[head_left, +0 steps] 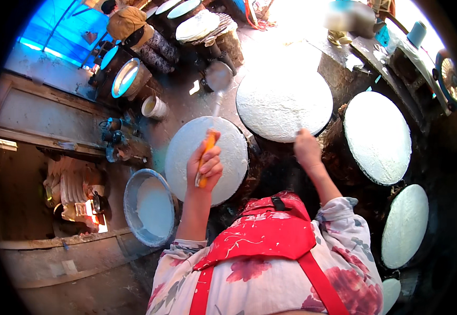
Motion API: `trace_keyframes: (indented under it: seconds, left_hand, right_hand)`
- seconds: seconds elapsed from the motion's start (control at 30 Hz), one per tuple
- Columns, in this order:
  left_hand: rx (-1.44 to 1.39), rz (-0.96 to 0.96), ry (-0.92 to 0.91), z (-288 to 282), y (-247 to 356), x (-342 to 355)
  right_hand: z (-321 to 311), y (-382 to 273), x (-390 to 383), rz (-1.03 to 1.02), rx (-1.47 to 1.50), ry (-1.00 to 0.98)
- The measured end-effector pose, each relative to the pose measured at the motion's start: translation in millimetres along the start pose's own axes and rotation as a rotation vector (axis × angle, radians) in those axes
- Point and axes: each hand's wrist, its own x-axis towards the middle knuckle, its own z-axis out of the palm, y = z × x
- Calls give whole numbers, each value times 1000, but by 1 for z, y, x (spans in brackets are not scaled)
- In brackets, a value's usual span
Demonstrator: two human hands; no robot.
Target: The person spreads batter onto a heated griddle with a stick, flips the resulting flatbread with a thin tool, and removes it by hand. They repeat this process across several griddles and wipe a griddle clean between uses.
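My left hand (208,167) is closed round the orange handle (206,152) of a tool, held above a round white sheet (186,142) on a griddle. Beyond the hand, a pale shaft and a round grey disc (219,76) line up with the handle; I cannot tell whether they belong to it. My right hand (307,149) is closed at the near edge of a second round white sheet (285,102), on the middle griddle. Its fingertips are hidden, so what they pinch, if anything, does not show.
More white-covered griddles (378,137) curve round my right side. A tub (128,215) with white liquid stands at my left. A white bucket (155,107) is farther off. A person in a brown cap (130,23) is near stacked pale sheets (199,26). A fan (451,79) stands far right.
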Motion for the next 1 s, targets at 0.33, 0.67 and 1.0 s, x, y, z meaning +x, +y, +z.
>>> trace_keyframes:
  seconds: [0.33,0.67,1.0]
  left_hand:
    - [212,188,143,5,43,-62]
    - [268,283,327,-37,83,-145]
    - [367,-23,224,-51,71,-137]
  right_hand:
    - [-9,3,-30,-45,-281,-253]
    - [-21,-30,-56,-52,-268,-420]
    - [-22,-33,-178,230,-109,-97]
